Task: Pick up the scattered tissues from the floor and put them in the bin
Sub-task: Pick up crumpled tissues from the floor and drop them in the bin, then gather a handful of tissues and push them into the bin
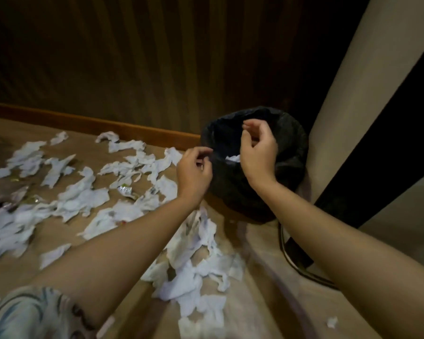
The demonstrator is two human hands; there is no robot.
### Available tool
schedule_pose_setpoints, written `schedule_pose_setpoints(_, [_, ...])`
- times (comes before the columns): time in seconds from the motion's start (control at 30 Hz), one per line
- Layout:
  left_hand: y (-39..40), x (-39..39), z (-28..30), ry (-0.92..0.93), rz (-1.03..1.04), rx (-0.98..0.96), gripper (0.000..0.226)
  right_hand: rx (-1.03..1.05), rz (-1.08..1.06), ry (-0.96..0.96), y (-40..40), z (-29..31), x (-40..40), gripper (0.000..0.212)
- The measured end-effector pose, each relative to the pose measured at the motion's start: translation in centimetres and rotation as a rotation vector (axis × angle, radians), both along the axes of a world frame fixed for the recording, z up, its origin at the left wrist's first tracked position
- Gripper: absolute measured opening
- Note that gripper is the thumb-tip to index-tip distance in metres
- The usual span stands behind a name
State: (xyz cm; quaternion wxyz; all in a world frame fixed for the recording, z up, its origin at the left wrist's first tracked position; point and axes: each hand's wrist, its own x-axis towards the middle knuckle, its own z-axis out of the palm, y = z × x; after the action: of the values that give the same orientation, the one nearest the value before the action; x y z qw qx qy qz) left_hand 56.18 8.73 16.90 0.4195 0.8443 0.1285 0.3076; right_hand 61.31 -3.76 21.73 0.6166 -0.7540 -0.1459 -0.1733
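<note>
White tissues (pixel 78 196) lie crumpled across the floor (pixel 267 277) from the left edge to the lower middle, the strewn band running diagonally towards the bin (pixel 291 143) at centre right. The black-lined bin stands upright, mouth up, with one tissue (pixel 233 158) inside. Right hand (pixel 257 148) hangs over the mouth, left hand (pixel 194 172) at its rim, both with fingers loosely curled and holding nothing.

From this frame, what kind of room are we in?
Probably an indoor room, maybe a bedroom or hotel room; hard to be sure. Cues: dark wood-panelled wall with a wooden skirting board, a smooth tan floor strewn with tissues, and a small bin lined with a black bag.
</note>
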Motion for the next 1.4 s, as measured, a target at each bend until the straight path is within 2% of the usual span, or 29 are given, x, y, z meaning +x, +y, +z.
schedule_pose_setpoints(0.07, [0.8, -2.8, -1.4, 0.02, -0.015, 0.049, 0.016, -0.128, 0.154, -0.208, 0.0, -1.2, -2.2, 0.016])
schedule_pose_setpoints(0.13, [1.9, -5.7, -3.3, 0.064, -0.046, 0.097, 0.015, -0.244, 0.297, -0.285, 0.2, -2.7, -4.6, 0.015])
schedule_pose_setpoints(0.27, [3.5, -11.7, -7.8, 0.19, -0.095, 0.16, 0.017, -0.472, 0.487, -0.293, 0.0, -7.6, -9.0, 0.014])
schedule_pose_setpoints(0.4, [3.0, -17.1, -12.5, 0.386, -0.091, 0.116, 0.023, -0.595, 0.661, -0.295, -1.6, -13.5, -12.6, 0.012])
schedule_pose_setpoints(0.53, [0.7, -20.9, -16.7, 0.632, -0.019, 0.195, 0.035, -0.755, 0.835, -0.321, -4.3, -19.0, -16.7, 0.015])
schedule_pose_setpoints(0.63, [-0.4, -22.6, -19.1, 0.711, -0.073, 0.216, 0.059, -0.924, 0.913, -0.365, -6.3, -22.7, -18.5, 0.029])
schedule_pose_setpoints(0.7, [-0.5, -23.7, -20.2, 0.691, -0.053, 0.136, 0.06, -1.026, 0.947, -0.345, -7.2, -24.3, -18.8, 0.044])
schedule_pose_setpoints(0.83, [-0.6, -26.3, -21.4, 0.554, 0.102, -0.063, 0.041, -1.067, 1.098, -0.315, -8.0, -25.9, -18.9, 0.055])
schedule_pose_setpoints(0.9, [-0.5, -27.7, -21.6, 0.547, 0.183, -0.11, 0.027, -1.01, 1.173, -0.353, -8.1, -26.4, -18.9, 0.048])
schedule_pose_setpoints(0.97, [-0.3, -29.1, -21.6, 0.601, 0.234, -0.149, 0.028, -0.916, 1.245, -0.332, -7.9, -27.0, -18.8, 0.037])
schedule_pose_setpoints(1.0, [-0.2, -29.7, -21.4, 0.599, 0.243, -0.092, 0.029, -0.879, 1.267, -0.314, -7.7, -27.3, -18.6, 0.032])
schedule_pose_setpoints(1.07, [0.0, -30.5, -21.5, 0.55, 0.261, -0.011, 0.033, -0.826, 1.277, -0.298, -7.2, -27.7, -18.2, 0.024])
schedule_pose_setpoints(1.17, [0.3, -30.6, -20.7, 0.601, 0.305, -0.118, 0.057, -0.768, 1.24, -0.286, -6.1, -27.4, -17.3, 0.009])
schedule_pose_setpoints(1.23, [0.4, -30.6, -20.9, 0.583, 0.278, -0.022, 0.069, -0.754, 1.163, -0.212, -5.3, -26.9, -16.9, 0.004])
schedule_pose_setpoints(1.3, [0.3, -30.5, -21.0, 0.55, 0.267, 0.021, 0.075, -0.732, 1.006, -0.075, -4.7, -26.5, -16.9, 0.02])
schedule_pose_setpoints(1.4, [-0.1, -29.4, -20.3, 0.579, 0.351, -0.098, 0.084, -0.73, 0.779, 0.109, -4.1, -26.1, -17.0, 0.042])
